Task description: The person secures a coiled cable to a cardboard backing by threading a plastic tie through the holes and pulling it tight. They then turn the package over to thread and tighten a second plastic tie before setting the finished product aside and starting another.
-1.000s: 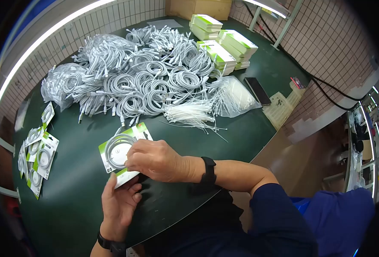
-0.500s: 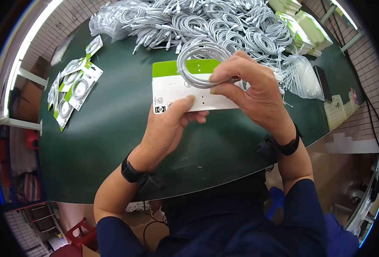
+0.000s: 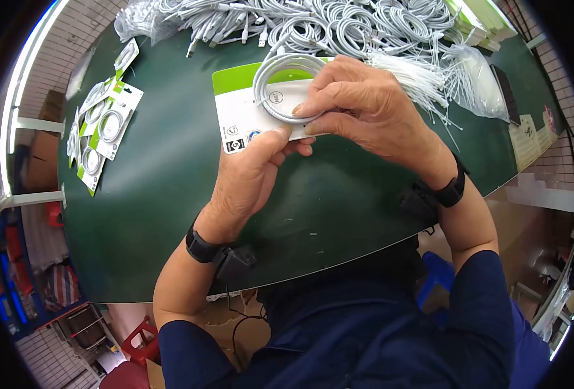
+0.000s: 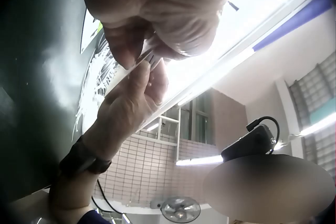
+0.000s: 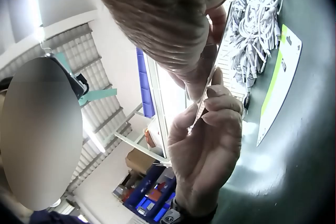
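Observation:
My left hand holds a white card with a green top band, its thumb on the front and fingers behind. A coil of light grey cable lies over the card's face, and a round printed mark shows through the loop. With thumb and fingertips my right hand pinches the coil's lower right side, covering the card's right part. In the left wrist view, the right hand meets the left hand at the card's edge. From the right wrist, the card is seen nearly edge-on, gripped by the left hand.
Many coiled cables are heaped at the back of the green table. White cable ties and a clear bag lie to the right, by a dark phone. Several carded cables lie at the left.
The card and coil were lower, over the table, a second ago, then lifted between both hands. Since half a second ago the coil has come down closer over the card. The head view has shifted.

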`<state>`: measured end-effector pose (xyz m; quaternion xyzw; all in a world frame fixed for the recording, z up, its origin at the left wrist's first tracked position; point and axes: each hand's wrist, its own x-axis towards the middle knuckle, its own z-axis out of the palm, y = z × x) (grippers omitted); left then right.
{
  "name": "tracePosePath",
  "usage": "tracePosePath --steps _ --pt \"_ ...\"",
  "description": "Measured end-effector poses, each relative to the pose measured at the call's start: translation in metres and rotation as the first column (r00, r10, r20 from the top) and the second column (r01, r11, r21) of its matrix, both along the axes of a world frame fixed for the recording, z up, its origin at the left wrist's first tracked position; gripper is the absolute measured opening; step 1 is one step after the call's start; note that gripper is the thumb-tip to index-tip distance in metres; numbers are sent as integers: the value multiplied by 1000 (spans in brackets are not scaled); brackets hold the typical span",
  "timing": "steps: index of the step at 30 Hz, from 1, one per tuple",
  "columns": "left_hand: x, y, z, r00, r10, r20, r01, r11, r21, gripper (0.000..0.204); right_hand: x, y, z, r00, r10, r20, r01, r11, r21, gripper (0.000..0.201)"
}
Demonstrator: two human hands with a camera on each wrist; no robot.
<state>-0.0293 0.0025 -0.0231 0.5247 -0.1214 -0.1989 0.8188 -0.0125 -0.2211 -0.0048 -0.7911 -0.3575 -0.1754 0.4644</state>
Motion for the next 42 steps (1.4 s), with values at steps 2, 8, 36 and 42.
tracePosePath --steps 2,8,36,42 --pt "-1 -2 1 999 27 -30 -29 999 -44 37 -1 1 -5 994 31 -105 -24 997 69 20" --pt "-2 -13 3 987 162 7 -163 985 55 32 -6 7 -17 984 47 -172 -27 993 116 24" --pt "5 -10 -23 911 292 290 -387 849 361 24 -15 22 -21 999 -16 -48 14 999 -30 23" --pt "7 -13 -16 911 412 -14 -403 898 176 30 -15 20 -11 994 16 105 -12 999 -32 30"
